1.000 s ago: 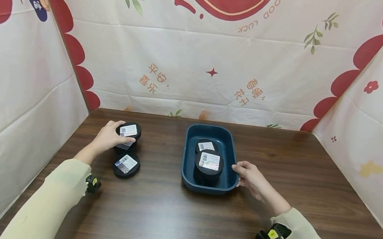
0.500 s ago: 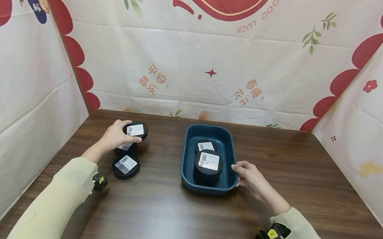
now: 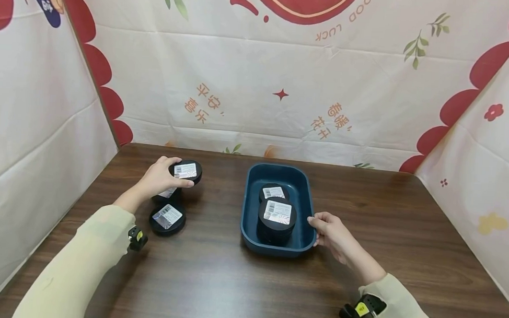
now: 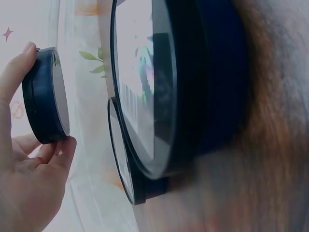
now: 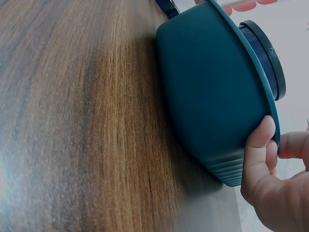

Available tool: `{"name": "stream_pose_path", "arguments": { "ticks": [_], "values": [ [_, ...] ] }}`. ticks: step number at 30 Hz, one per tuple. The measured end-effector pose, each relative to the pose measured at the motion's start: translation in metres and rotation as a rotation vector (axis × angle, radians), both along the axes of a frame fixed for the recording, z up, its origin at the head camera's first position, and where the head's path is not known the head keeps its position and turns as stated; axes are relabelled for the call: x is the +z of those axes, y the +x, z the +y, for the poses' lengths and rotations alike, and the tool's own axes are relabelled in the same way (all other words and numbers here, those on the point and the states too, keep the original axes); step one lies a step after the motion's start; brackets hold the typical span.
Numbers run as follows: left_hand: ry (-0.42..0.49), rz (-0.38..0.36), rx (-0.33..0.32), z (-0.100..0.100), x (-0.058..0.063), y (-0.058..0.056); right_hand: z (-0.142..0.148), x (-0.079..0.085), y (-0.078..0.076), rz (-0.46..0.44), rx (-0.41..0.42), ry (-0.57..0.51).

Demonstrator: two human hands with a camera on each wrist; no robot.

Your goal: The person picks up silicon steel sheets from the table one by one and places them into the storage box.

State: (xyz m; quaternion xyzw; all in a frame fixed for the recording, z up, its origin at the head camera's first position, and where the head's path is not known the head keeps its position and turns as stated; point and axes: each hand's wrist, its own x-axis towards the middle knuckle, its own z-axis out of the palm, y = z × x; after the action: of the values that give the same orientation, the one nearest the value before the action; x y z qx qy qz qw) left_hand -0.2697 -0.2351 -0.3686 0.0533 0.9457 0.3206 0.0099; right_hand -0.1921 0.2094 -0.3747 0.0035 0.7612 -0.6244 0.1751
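Left hand [image 3: 160, 176]: fingers pinch a black, round, flat container with a white printed label [image 3: 186, 171]; thumb on near side, other fingers on far side.
Held container: raised off the dark brown wood-grain tabletop [image 3: 230, 292], label up, left of the tray, toward the back edge.
Left-side spares: a black round labelled container [image 3: 167, 195] partly hidden behind the left hand, stack height can't tell; a second black round labelled container [image 3: 168, 220] just in front of it, flat on the tabletop.
Tray: deep blue rectangular tray with rounded corners [image 3: 271, 249], standing on the tabletop, right of the spares.
Tray contents: a tall black cylinder with a white label on top [image 3: 277, 220], one piece or stack can't tell; a lower black round container with a white label [image 3: 274, 192] behind it.
Right hand [image 3: 334, 237]: fingers pinch the tray's rim on the right side, near the front corner.
Backdrop: white printed cloth with red scallops [image 3: 259, 63] behind the tabletop.
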Motion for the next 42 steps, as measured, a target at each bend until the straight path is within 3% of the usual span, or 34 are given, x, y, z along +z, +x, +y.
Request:
{"name": "stream_pose_path", "arguments": {
  "ticks": [24,42],
  "values": [
    [0.038,0.025,-0.037,0.019,0.006,-0.003,0.000,-0.001,-0.002,-0.002,0.004,0.007],
    [0.032,0.055,-0.074,0.049,0.022,-0.007,0.001,-0.001,-0.001,-0.002,0.002,0.019]
  ]
}}
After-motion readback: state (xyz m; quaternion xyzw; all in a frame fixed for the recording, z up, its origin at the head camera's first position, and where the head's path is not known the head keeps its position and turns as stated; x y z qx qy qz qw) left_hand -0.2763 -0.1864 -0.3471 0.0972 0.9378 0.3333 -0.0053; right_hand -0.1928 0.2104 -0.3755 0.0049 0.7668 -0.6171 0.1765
